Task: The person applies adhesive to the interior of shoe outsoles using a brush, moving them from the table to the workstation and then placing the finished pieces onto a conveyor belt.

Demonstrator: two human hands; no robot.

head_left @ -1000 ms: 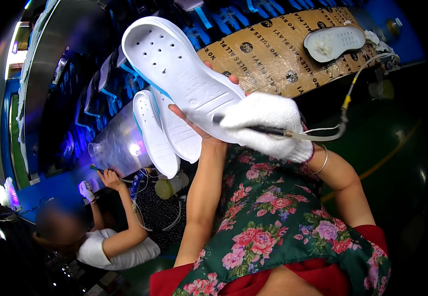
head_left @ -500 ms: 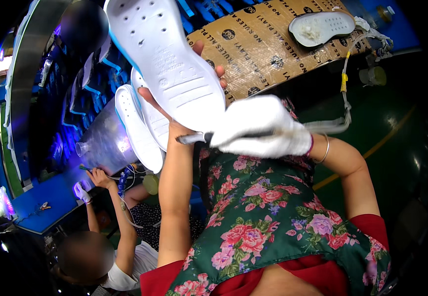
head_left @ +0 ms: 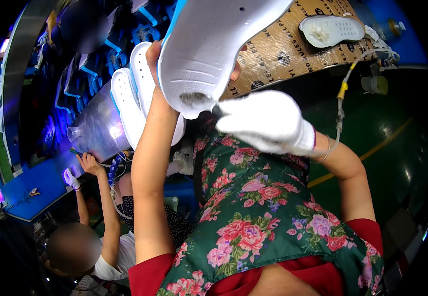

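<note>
A white shoe sole (head_left: 219, 42) with a blue edge is tilted in front of me, its heel end toward me. My bare left hand (head_left: 153, 53) grips it from behind, thumb at the left edge and fingertips at the right; the palm is hidden. In a white knit glove, my right hand (head_left: 263, 121) is closed round a small brush (head_left: 196, 100). The brush's dark bristles lie against the sole's heel. Just left of my left forearm stand more white soles (head_left: 123, 101), with small holes along them.
Patterned cardboard (head_left: 285, 47) covers the bench at the upper right and bears a grey-white sole (head_left: 334, 30) with pale crumbs on it. A tube (head_left: 341, 93) hangs at its right end. At the lower left a co-worker's bare hand (head_left: 90, 164) works near a blue table (head_left: 31, 195).
The brush has moved up onto the heel from just below it. The sole has tilted, its toe end swinging to the right, and my left forearm has shifted left.
</note>
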